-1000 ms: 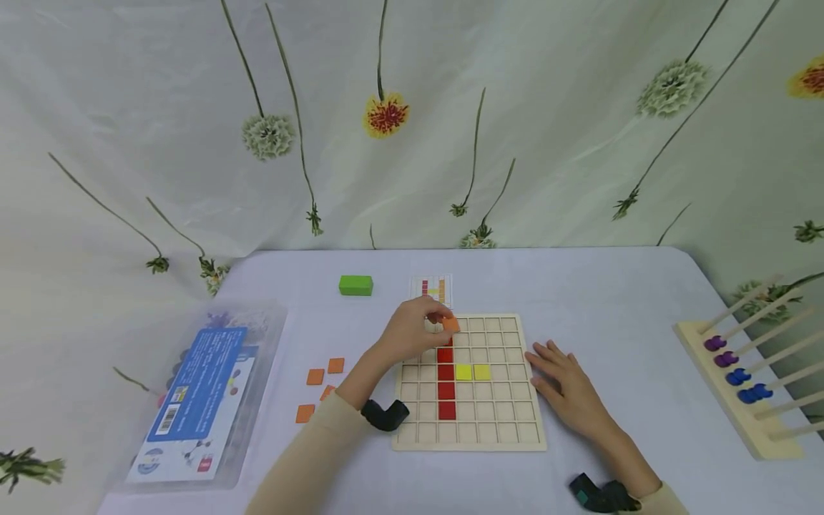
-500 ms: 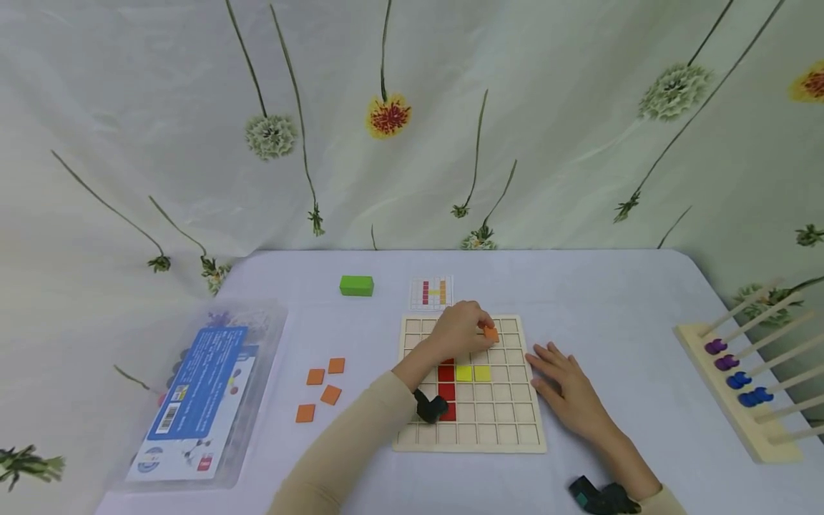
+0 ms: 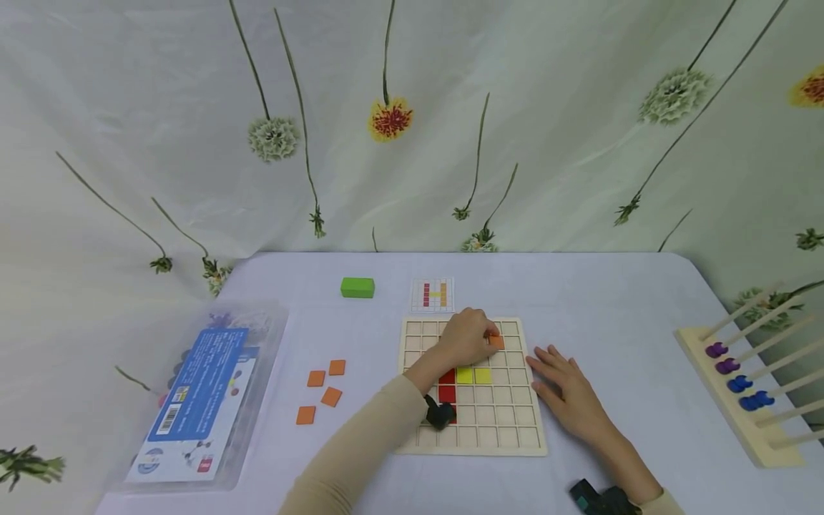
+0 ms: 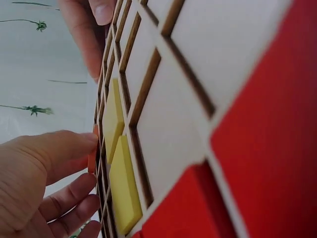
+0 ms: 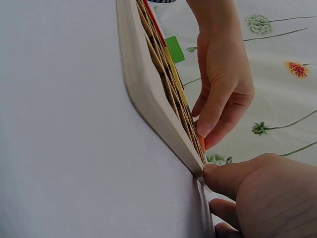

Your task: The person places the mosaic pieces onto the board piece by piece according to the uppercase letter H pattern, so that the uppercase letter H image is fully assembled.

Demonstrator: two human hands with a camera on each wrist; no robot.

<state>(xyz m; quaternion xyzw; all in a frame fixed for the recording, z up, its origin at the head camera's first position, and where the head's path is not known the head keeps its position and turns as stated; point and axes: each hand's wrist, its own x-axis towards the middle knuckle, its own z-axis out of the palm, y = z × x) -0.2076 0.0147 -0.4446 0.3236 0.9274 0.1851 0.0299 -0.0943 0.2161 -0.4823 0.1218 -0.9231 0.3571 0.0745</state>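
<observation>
The left hand (image 3: 468, 337) pinches an orange square tile (image 3: 496, 342) at a cell in the upper right part of a wooden grid board (image 3: 506, 433). In the left wrist view, thumb and fingers hold that orange tile (image 4: 92, 153) low against the grid, beyond two yellow tiles (image 4: 125, 193). Red tiles (image 3: 447, 394) form a column on the board, partly hidden by the left arm and its wrist camera. The right hand (image 3: 569, 393) lies with loosely spread fingers along the board's right edge; its thumb touches that edge in the right wrist view.
Several loose orange tiles (image 3: 306, 415) lie left of the board. Behind it are a printed pattern card (image 3: 433, 295) and a green block (image 3: 357, 287). A clear plastic case (image 3: 247, 436) stands far left, a pegged wooden rack (image 3: 734, 393) with purple and blue beads far right.
The left hand has carried the orange tile rightward from above the red column, then lowered it to a cell at the upper right. The right hand has stayed at the board's edge.
</observation>
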